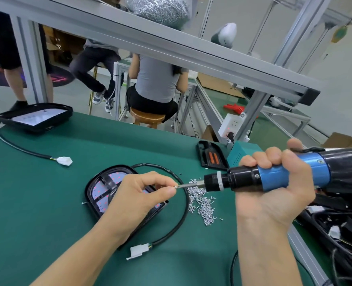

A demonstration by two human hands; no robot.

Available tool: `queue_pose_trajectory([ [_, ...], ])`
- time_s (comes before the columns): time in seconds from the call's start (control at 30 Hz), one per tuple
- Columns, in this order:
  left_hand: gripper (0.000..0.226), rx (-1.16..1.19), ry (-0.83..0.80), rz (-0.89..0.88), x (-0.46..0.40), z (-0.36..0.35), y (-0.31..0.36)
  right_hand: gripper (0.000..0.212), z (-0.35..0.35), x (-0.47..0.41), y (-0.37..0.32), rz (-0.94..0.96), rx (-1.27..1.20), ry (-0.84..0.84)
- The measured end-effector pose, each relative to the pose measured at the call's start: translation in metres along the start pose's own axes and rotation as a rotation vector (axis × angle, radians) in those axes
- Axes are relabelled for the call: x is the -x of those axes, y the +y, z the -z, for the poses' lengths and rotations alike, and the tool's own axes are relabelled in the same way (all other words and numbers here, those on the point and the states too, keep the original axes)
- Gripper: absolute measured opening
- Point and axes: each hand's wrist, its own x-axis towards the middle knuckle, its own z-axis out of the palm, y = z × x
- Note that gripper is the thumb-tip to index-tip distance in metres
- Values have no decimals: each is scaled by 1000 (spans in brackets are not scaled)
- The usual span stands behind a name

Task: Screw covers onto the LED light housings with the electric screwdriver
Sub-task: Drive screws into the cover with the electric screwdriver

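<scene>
Head view: your right hand [274, 182] was wrapped around the blue-and-black electric screwdriver [278, 175], fingers curled tightly over its barrel, with the tool lying nearly level and its bit [188, 185] pointing toward 9 o'clock. Your left hand [138, 195] pinched a small screw [176, 187] between thumb and forefinger, holding it right at the tip of the bit; the remaining fingers were loosely curled. Beneath that hand, near the centre of the green table [36, 193], lay the black light housing [105, 186], its pale panel with red dots partly hidden by your palm. Its black cable [183, 209] looped round the 3 o'clock side and ended in a white plug [139, 250] at 6 o'clock. A loose pile of screws [202, 203] lay just beside the cable, at 3 o'clock from the housing. A second housing [34, 117] sat well apart at 10 o'clock, and a black cover [211, 154] lay at 1 o'clock.
</scene>
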Motion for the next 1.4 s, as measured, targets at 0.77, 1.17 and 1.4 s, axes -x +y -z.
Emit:
queue_pose_trajectory([
  [0.77, 16, -41, 74, -71, 7, 0, -10, 25, -2, 4, 15, 19, 49, -39],
  [1.17, 49, -308, 291, 23, -3, 57, -21, 29, 4, 3, 40, -48, 84, -87],
  [1.4, 132, -845, 85, 454, -21, 93, -52, 31, 17, 6, 65, -52, 244, -168],
])
